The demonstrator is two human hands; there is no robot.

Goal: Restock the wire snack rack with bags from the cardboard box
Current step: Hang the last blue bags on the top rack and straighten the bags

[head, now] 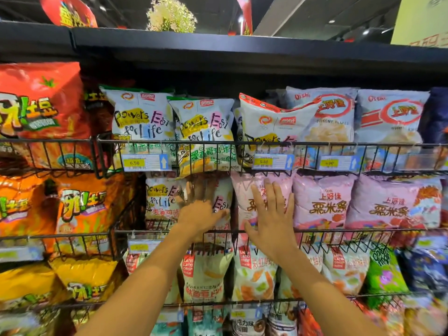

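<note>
Wire rack (218,231): left hand (201,209), right hand (269,214) flat, grips apart, pressing upright bags (244,200).

Left hand (200,209) fingers motion-blurred, white bag (221,202) partly hidden behind it, bottom-row bags (244,321) cut off, far-right bags (426,270) blurred

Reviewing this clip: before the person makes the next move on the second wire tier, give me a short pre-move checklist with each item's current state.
1. Left hand on the white Powers Easy for Life bag, second tier: ok, though blurred.
2. Right hand flat on the leftmost pink bag, fingers spread: ok.
3. Either hand gripping a bag: cannot tell for the left; the right presses open-palmed.
4. Bags behind the front wire rail: ok.
5. Pink bags upright in a row: ok.
6. Cardboard box within reach: cannot tell, not in view.
</note>
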